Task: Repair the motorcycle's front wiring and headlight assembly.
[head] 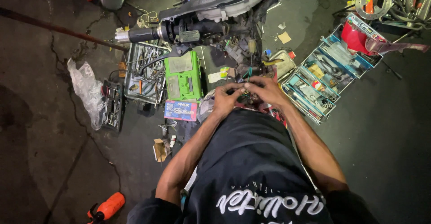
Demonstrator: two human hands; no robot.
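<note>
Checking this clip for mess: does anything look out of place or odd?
Yes. Tools and parts lie scattered on the floor around both hands; an orange bottle lies tipped on its side, away from the open blue toolbox.

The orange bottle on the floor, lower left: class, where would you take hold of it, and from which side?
Probably around the orange bottle's rounded body, coming from above. It lies on its side on the bare floor, with the black cap end pointing lower left, so the wider orange middle offers the fullest grip. Nothing crowds it; both hands work far off.
</note>
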